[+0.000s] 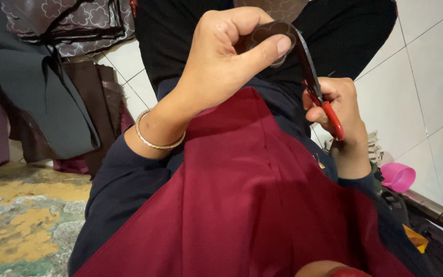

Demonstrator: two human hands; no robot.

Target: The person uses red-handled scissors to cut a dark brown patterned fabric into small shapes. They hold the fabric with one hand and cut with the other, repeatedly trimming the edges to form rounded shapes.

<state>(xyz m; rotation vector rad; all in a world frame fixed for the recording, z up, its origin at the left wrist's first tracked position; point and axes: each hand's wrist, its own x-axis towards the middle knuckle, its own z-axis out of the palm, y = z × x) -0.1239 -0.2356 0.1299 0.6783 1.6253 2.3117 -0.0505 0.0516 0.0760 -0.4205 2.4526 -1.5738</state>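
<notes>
- The left hand (pixel 221 56) pinches a dark patterned fabric piece (pixel 262 38) between its fingers.
- The right hand (pixel 342 115) grips red-handled scissors (pixel 316 82), blades at the piece's edge.
- Trimming looks partly done; scalloped outline shows.

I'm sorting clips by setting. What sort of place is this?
Probably a home sewing or craft corner: white floor tiles, patterned fabric piled by the wall, and red-handled scissors in the right hand trimming a small dark piece.

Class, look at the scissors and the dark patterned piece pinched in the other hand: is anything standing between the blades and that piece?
Nothing visible does. The left hand pinches the dark patterned piece, and the red-handled scissors in the right hand reach straight up to its edge. The maroon cloth lies lower, on the lap.
</notes>
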